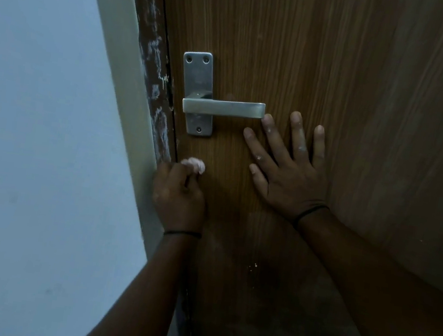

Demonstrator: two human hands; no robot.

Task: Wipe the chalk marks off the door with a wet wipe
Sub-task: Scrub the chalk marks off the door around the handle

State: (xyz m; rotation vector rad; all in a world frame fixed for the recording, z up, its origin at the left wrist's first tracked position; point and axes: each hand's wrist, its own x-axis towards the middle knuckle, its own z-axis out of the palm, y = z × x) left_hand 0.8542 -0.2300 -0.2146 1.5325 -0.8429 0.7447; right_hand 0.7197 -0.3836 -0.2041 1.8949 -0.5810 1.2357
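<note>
My left hand (pixel 180 193) is clamped on the balled wet wipe (pixel 195 164) at the door (pixel 328 55) edge below the lever handle (pixel 222 108), right hand (pixel 290 171) spread flat; scrub firmly along the chalk-smeared frame (pixel 156 55).

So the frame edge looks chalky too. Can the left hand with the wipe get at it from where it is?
Probably yes. The left hand holds the wipe right beside the frame, with nothing between them.
</note>
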